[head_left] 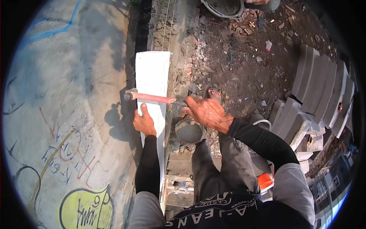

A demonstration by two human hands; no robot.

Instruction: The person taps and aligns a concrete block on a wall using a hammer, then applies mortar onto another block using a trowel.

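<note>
The right hand [209, 113] clamps the hammer [156, 98] over the block [152, 70]; apart, the left hand [145, 123] touches the block's left edge, grip unclear.

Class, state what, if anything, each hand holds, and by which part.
The right hand holds the hammer by its handle, far from the head. The left hand touches the white slab; whether it grips cannot be told.
</note>
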